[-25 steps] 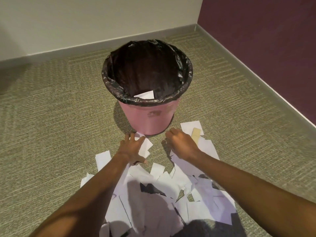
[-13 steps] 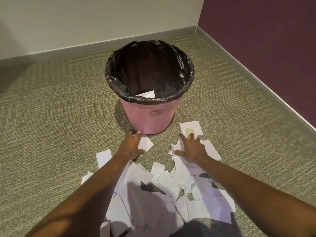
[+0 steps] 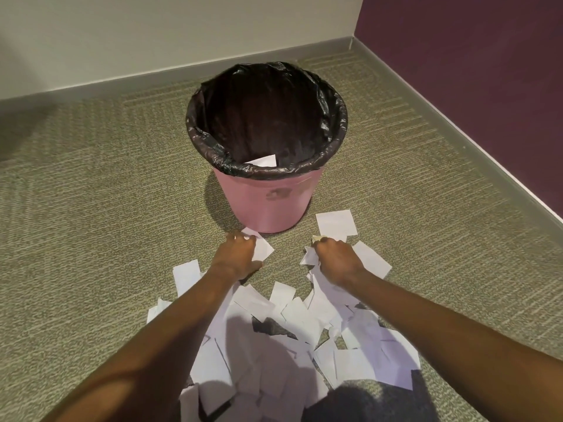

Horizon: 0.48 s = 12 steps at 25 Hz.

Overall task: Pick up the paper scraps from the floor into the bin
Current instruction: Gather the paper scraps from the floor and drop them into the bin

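Note:
A pink bin point(image 3: 268, 205) lined with a black bag stands on the carpet, one white scrap point(image 3: 263, 161) lying inside near its front rim. Several white paper scraps point(image 3: 304, 345) are heaped on the floor in front of it. My left hand point(image 3: 237, 254) is closed on a white scrap point(image 3: 262, 245) just below the bin's base. To the right, my right hand point(image 3: 333, 257) is bunched around crumpled white scraps and a small yellowish piece point(image 3: 316, 238). A flat white sheet point(image 3: 335, 223) lies just beyond that hand.
The bin sits near a room corner: a pale wall point(image 3: 182, 35) behind, a dark purple wall point(image 3: 472, 71) on the right, grey skirting along both. Green-grey carpet point(image 3: 91, 223) stretches to the left and right of the heap.
My right hand reached forward over the yellowish piece, then closed and drew back with scraps bunched in it. My left hand has tightened on its white scrap. The bin has not moved.

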{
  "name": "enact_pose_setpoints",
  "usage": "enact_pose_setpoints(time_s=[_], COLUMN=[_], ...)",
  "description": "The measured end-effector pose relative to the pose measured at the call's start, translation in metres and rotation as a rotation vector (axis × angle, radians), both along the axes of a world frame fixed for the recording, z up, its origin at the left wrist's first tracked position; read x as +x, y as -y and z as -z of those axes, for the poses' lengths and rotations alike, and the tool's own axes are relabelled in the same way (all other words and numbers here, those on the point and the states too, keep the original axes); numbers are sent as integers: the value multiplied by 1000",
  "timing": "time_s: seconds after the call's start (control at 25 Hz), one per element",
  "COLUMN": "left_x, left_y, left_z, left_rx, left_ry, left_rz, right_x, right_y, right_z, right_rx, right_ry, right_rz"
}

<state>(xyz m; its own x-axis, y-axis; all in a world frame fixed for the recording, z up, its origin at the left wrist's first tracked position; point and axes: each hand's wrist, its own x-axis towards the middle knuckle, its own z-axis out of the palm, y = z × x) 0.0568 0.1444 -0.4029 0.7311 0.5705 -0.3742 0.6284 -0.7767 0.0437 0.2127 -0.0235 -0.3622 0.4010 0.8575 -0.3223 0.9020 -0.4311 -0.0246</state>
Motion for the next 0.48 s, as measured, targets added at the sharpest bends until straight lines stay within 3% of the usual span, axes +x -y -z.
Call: enact_pose_setpoints(time_s=[0.28,0.48], left_x=[0,-8], left_y=[19,16], left_z=[-8,-32], left_rx=[178,95], left_ry=[-127,-28], left_rz=[187,197], right_x=[-7,-14], right_y=[2,3], right_z=[-18,-33], right_rx=[35,82], right_ry=[-8,-2], right_rz=[-13,-52])
